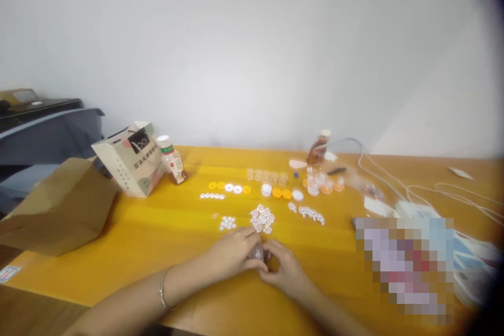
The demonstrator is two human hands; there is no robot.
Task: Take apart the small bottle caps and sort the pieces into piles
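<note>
A small clear round cup-like piece (256,253) sits between my hands, low over the table's front half. My left hand (234,253) comes in from the left and grips it with thumb and fingers. From the other side, my right hand (284,268) has its thumb and fingertips closed on the same piece. Just beyond my fingers lies a pile of white spoked plastic pieces (262,219). To its left are several small white round parts (227,223). More white spoked pieces (312,214) form a row on the right.
Yellow discs (213,186), small white rings (212,196) and clear cups (266,176) stand in rows farther back. A paper bag (66,207), a printed gift bag (132,163) and a bottle (172,161) are left. Another bottle (318,149), cables (386,173) and a blurred-out patch are right.
</note>
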